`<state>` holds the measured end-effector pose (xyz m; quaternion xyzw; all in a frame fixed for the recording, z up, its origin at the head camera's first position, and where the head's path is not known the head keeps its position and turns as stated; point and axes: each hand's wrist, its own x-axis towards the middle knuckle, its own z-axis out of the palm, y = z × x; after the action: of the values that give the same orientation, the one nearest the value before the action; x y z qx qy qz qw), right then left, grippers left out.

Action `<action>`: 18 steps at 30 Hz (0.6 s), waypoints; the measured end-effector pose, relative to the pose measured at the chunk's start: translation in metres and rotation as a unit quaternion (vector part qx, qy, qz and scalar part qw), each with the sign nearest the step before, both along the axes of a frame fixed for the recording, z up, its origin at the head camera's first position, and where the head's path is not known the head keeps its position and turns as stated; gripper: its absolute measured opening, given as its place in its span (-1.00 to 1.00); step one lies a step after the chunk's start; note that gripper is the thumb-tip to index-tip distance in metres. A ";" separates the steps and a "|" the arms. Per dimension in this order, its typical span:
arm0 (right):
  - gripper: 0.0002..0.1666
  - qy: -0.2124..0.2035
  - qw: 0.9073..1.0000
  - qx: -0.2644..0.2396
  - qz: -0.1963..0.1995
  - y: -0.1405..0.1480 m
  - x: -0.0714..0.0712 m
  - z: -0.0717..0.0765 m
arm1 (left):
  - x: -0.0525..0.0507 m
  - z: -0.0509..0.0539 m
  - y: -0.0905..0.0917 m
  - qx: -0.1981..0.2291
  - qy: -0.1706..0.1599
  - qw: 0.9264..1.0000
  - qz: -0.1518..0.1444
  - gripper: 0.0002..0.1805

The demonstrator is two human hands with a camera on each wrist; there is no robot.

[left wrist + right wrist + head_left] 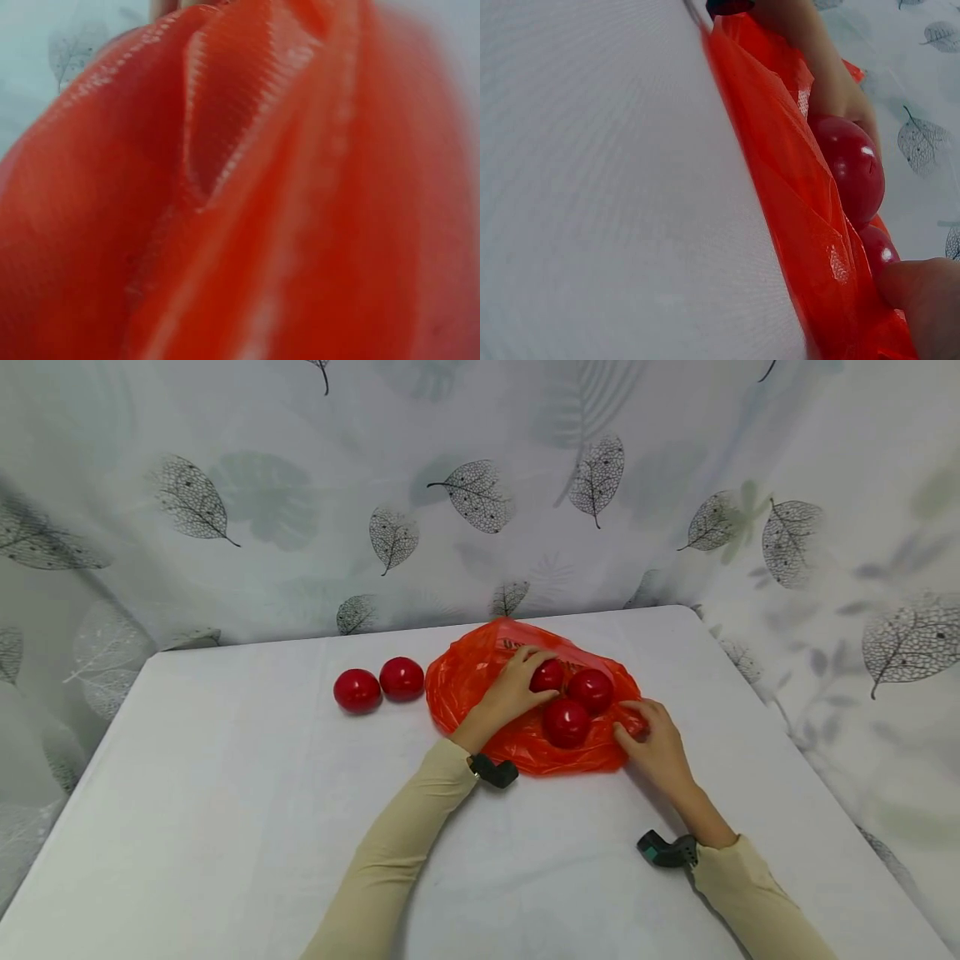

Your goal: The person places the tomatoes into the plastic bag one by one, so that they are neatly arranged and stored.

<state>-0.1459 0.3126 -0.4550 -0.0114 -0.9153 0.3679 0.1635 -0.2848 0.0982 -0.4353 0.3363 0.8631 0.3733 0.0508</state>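
Observation:
A red plastic bag [461, 681] lies spread on the table, with three glossy red apples on it. My left hand [512, 689] reaches over the bag, its thumb and fingers curved round the rearmost apple [548, 675]. Close beside that one are a second apple [592, 691] and a nearer apple [566, 723]. At the bag's right edge my right hand [660, 745] pinches the bag film between thumb and fingers. Bag film [315, 225] fills most of the left wrist view and hides the left hand's grip there. In the right wrist view, an apple [851, 169] shows behind the bag's raised edge.
Two more red apples, a left one [357, 691] and a right one [402, 679], sit side by side left of the bag. All stand on a white-covered table [225, 793]. Leaf-printed cloth [300, 527] hangs behind the table and along its sides.

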 end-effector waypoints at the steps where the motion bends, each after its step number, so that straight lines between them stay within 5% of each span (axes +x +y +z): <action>1: -0.61 -0.001 1.000 0.001 0.000 0.000 0.000 0.000 | 0.000 0.000 0.000 0.000 -0.001 1.000 0.000 -0.33; 18: -0.61 0.000 1.000 0.005 0.001 -0.001 0.000 0.000 | 0.001 0.001 -0.003 -0.029 0.005 1.000 -0.011 -0.36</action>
<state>-0.1459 0.3121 -0.4553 -0.0099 -0.9172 0.3633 0.1632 -0.2843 0.0950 -0.4341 0.3460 0.8700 0.3461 0.0606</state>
